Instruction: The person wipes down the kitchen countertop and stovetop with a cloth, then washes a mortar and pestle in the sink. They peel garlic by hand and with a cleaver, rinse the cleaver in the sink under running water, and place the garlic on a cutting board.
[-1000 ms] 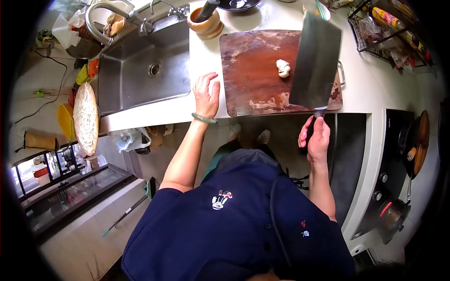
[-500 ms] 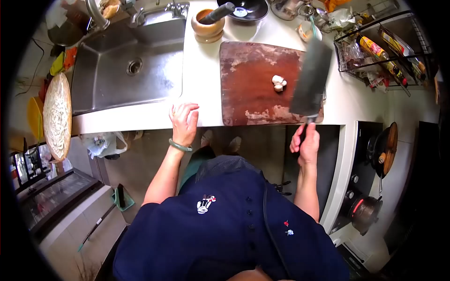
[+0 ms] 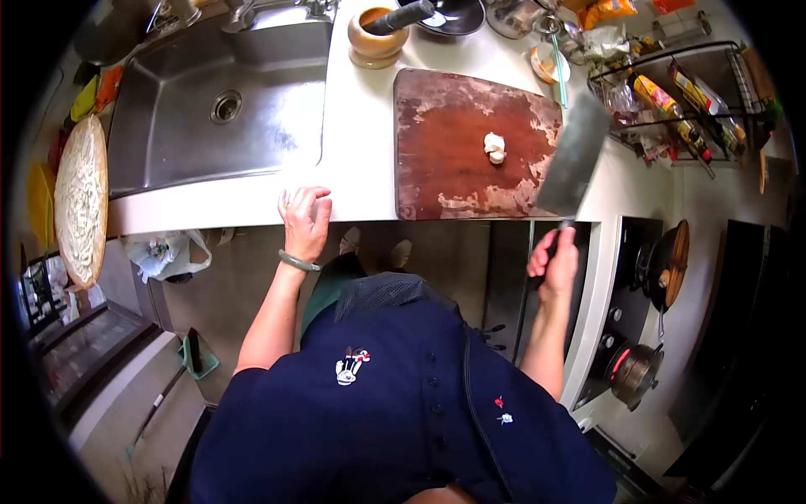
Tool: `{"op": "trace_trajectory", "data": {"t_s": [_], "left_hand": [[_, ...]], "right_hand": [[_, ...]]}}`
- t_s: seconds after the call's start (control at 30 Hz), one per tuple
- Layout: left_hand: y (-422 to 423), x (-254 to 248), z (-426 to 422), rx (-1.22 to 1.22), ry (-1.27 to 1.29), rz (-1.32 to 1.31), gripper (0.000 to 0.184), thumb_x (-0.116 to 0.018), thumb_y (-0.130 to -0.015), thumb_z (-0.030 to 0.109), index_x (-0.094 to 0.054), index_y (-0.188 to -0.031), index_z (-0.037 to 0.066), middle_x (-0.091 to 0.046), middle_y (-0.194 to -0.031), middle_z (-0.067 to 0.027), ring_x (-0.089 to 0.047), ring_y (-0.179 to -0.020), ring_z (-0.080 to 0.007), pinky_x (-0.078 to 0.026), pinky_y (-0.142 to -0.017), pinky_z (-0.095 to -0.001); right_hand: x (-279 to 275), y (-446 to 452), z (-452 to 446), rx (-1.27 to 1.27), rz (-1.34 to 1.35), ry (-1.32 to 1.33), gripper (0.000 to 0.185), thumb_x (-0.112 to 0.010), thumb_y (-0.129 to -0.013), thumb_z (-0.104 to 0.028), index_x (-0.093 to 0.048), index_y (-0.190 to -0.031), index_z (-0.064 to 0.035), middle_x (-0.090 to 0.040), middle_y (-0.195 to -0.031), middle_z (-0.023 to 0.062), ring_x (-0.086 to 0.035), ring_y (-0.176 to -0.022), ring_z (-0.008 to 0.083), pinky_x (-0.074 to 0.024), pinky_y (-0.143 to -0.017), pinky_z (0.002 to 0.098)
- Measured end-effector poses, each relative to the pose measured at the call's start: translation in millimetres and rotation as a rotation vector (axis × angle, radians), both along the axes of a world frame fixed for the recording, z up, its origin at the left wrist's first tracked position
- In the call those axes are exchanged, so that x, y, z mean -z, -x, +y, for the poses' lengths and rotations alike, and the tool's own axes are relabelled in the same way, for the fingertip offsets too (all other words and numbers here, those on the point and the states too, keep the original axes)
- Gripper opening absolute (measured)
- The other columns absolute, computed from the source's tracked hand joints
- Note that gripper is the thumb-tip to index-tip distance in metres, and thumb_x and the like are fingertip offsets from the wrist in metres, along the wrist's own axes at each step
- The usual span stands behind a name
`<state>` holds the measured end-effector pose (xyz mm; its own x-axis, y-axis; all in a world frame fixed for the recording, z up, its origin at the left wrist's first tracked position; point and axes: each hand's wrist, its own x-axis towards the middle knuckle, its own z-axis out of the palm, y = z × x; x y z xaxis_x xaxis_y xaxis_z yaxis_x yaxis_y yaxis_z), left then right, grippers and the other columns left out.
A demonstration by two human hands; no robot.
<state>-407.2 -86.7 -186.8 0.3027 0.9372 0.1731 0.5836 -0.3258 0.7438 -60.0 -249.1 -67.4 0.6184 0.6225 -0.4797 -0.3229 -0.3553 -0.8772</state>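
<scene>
My right hand [image 3: 555, 265] is closed around the dark handle of a cleaver [image 3: 577, 160]. Its broad grey blade points away from me, over the right edge of a worn reddish-brown cutting board [image 3: 445, 126]. A small clump of peeled white garlic cloves [image 3: 494, 149] lies right of the board's middle, apart from the blade. My left hand [image 3: 304, 220] holds nothing; its fingers are loosely bent and apart at the counter's front edge, between the sink and the board. A green bangle [image 3: 299, 262] circles that wrist.
The steel sink [image 3: 180, 160] is at the left. Behind the board stand a wooden mortar [image 3: 378, 50] with a dark pestle [image 3: 399, 17] and a black bowl [image 3: 457, 18]. A wire rack [image 3: 684, 109] of bottles is at the right; below it, a pot [image 3: 636, 378] sits by a glowing burner.
The cleaver has shifted right and tilts more to the right, baring more of the board's right side. My left hand has moved a little left. The whole view has turned slightly.
</scene>
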Motion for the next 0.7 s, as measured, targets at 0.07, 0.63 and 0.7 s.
{"op": "trace_trajectory", "data": {"t_s": [0.07,0.63,0.7], "left_hand": [[-3,-3,0,0.013,-0.022,-0.036,0.022,-0.053,-0.089,0.028,-0.061,-0.094,0.007,-0.061,-0.098,-0.0080,-0.055,-0.100,-0.0255,-0.021,-0.104,-0.0493],[-112,-30,4,0.440,-0.065,-0.061,0.019,-0.064,-0.079,0.017,-0.060,-0.095,0.008,-0.059,-0.100,-0.0076,-0.055,-0.100,-0.0253,-0.024,-0.103,-0.0499],[-111,-30,4,0.443,-0.058,-0.032,0.019,-0.064,-0.079,0.017,-0.060,-0.095,0.008,-0.059,-0.101,-0.0077,-0.055,-0.100,-0.0254,-0.024,-0.103,-0.0503]], "right_hand": [[-2,-20,-17,0.098,-0.143,-0.017,0.049,-0.037,-0.094,-0.052,-0.045,-0.075,-0.0077,-0.040,-0.050,0.0011,-0.037,-0.037,0.0110,-0.0314,-0.034,0.0259],[34,0,-34,-0.135,-1.234,0.749,0.026,-0.049,-0.091,-0.032,-0.050,-0.090,-0.0060,-0.061,-0.075,0.0207,-0.059,-0.068,0.0420,-0.0449,-0.060,0.0518],[39,-3,-20,-0.170,-1.127,0.584,0.026,-0.049,-0.091,-0.031,-0.050,-0.090,-0.0057,-0.061,-0.073,0.0211,-0.059,-0.069,0.0424,-0.0448,-0.061,0.0516]]}}
